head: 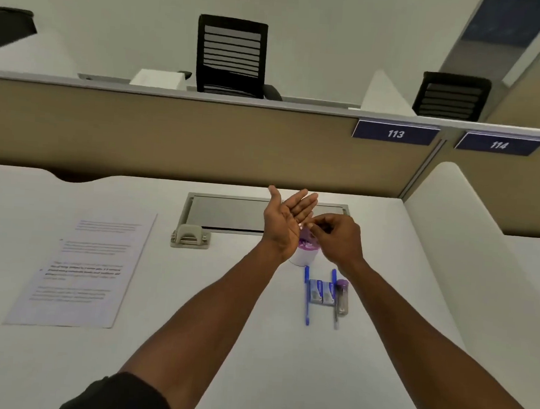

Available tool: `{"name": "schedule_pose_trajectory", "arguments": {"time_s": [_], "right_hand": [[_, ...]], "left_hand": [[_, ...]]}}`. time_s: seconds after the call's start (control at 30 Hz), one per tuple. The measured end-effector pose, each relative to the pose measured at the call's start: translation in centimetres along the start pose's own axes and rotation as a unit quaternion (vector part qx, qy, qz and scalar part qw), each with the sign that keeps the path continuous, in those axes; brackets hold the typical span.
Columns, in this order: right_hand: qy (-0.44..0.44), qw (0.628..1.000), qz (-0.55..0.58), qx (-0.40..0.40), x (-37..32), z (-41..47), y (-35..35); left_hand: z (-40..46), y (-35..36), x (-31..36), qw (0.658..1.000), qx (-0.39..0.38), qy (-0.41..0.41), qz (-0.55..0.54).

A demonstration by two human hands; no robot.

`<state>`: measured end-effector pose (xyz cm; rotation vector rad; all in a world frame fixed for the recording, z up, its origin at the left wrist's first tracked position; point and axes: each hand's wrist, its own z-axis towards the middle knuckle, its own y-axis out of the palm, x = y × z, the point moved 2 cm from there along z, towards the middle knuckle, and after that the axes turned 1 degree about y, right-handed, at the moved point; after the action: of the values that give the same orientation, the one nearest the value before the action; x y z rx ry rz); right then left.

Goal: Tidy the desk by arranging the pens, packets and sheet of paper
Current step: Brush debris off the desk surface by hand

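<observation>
My left hand (285, 219) is raised over the white desk (224, 297), palm up, fingers straight. My right hand (336, 237) hovers beside it with fingers curled, thumb and forefinger pinched near the left fingertips; whether it holds anything I cannot tell. Under both hands stands a white cup with a purple top (303, 254), partly hidden. Nearer me lie a blue pen (307, 299), two small blue-and-grey packets (321, 291), a second pen (335, 300) and a clear purple-capped tube (342, 296), side by side. A printed sheet of paper (85, 268) lies flat at the left.
A grey hole punch (190, 236) sits at the near left corner of a grey cable flap (229, 212) at the desk's back. A beige partition (171, 136) closes the far side, a white divider (471, 237) the right. Black chairs stand beyond.
</observation>
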<state>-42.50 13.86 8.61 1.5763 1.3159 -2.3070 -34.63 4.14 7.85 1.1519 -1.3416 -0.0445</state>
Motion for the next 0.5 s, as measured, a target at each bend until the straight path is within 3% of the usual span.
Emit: {"name": "schedule_pose_trajectory", "arguments": {"time_s": [0.5], "right_hand": [[-0.153,0.980,-0.123,0.014,4.5,0.0,2.3]], "left_hand": [[3.7,0.1,-2.8,0.990,-0.040,-0.034,0.130]]}}
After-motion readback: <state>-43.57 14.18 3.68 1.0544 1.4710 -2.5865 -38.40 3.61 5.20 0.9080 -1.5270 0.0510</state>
